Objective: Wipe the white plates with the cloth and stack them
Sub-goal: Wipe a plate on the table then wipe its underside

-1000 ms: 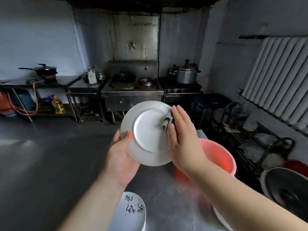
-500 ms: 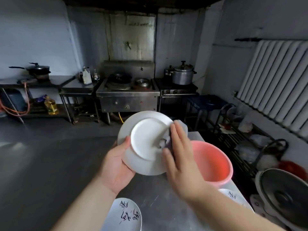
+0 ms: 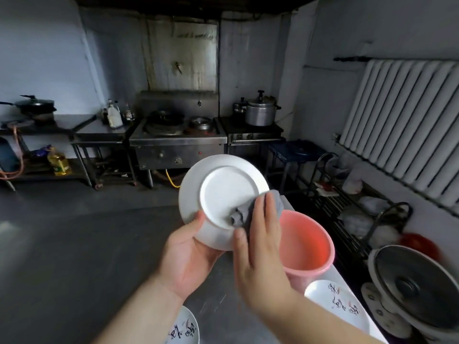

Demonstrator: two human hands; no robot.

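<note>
White plate [image 3: 223, 194] under cloth [image 3: 250, 209] beneath right fingers [image 3: 263, 219].

Honestly nothing you can read here. Your two plates [image 3: 335, 302] [image 3: 185, 330] down at the bottom have dark brush-style marks with red bits, but they're too blurry to make out.

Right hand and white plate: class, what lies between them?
In the head view, a grey cloth lies between the right hand and the plate, pressed against its underside near the rim.
</note>
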